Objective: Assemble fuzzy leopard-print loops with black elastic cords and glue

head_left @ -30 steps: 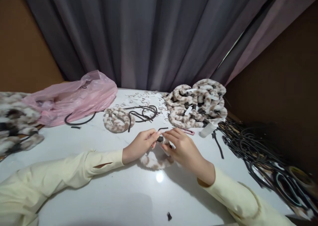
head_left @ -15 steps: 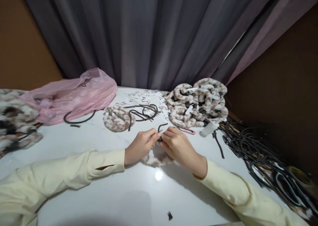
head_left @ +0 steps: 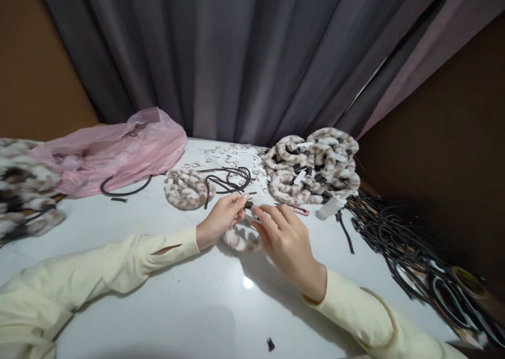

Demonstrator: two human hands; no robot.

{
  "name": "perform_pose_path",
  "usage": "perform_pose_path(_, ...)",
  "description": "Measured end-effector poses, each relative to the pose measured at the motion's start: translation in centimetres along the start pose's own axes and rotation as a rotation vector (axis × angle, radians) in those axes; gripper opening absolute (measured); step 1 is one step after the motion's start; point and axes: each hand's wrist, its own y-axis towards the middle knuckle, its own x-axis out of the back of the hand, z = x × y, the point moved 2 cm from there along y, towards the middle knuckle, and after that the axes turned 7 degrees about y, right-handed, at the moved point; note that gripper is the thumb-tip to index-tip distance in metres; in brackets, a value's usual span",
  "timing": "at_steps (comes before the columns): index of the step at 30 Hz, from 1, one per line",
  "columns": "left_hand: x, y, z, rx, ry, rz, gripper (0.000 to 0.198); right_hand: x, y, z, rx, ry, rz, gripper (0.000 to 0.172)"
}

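Note:
My left hand [head_left: 225, 215] is closed on a fluffy white-and-brown ring [head_left: 241, 241], pinching it near its black end piece [head_left: 248, 205]. The ring hangs below the fingers, close above the white table or touching it; I cannot tell which. Just right of the black piece is my right hand [head_left: 287, 238], its fingers bent and its thumb and forefinger apart. The forefinger tip is close to the black piece, and nothing shows clearly in its grasp. Another fluffy ring [head_left: 188, 190] lies beyond my left hand, beside loops of black cord [head_left: 231, 180].
A pile of fluffy rings [head_left: 315, 164] stands at the back right, near a white bottle [head_left: 331, 206] and a pink tool [head_left: 300, 210]. Tangled black cords [head_left: 386, 232] line the right edge. A pink bag [head_left: 118, 153] sits back left. A small black piece [head_left: 270, 344] lies in front.
My right hand has drawn slightly right and its fingers have come apart from the black piece. My left hand has shifted a little up and left with the ring.

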Motion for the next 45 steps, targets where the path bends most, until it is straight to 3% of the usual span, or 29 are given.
perform_pose_path(2, 0.2, 0.0, -0.2, 0.11, -0.149, 0.04, 0.04, -0.3, -0.5, 0.1, -0.095, 0.164, 0.056, 0.026)
perform_pose_path(7, 0.4, -0.3, -0.8, 0.271, -0.39, 0.118, 0.038, -1.8, -0.7, -0.4, -0.429, 0.584, 0.348, 0.028)
perform_pose_path(12, -0.1, -0.5, -0.9, 0.317, -0.49, 0.191, 0.033, -2.6, -0.2, -0.4, -0.568, 0.888, 0.307, 0.019)
perform_pose_path(17, -0.4, -0.9, -1.3, 0.333, -0.512, 0.246, 0.022, -3.6, -0.5, -0.4, -0.694, 1.167, 0.176, 0.018)
perform_pose_path(20, -0.2, -1.1, -1.7, 0.307, -0.424, 0.254, 0.027, -3.8, -0.5, -0.5, -0.75, 1.274, 0.19, 0.019)
perform_pose_path(24, 0.1, -1.4, -1.7, 0.275, -0.183, 0.279, 0.043, -3.7, -0.2, -0.7, -0.772, 1.181, 0.211, 0.016)
perform_pose_path(27, 0.2, -1.5, -1.8, 0.127, 0.03, 0.22, 0.047, -3.3, -0.2, -0.9, -0.774, 1.085, 0.217, 0.015)
perform_pose_path(31, 0.2, -2.1, -2.4, -0.275, 0.417, 0.076, 0.039, -3.0, -0.2, -1.2, -0.731, 1.034, 0.248, 0.031)
perform_pose_path(33, 0.1, -2.6, -2.6, -0.458, 0.582, 0.048, 0.035, -2.9, -0.2, -1.3, -0.698, 1.041, 0.224, 0.03)
perform_pose_path(39, -0.4, -3.6, -2.5, -0.7, 0.667, 0.055, 0.029, -2.4, -0.2, -1.3, -0.643, 1.088, 0.115, 0.016)
perform_pose_path(45, 0.1, -3.2, -2.4, -1.025, 0.936, -0.044, 0.032, -2.0, -0.2, -0.2, -0.85, 1.406, 0.38, 0.023)
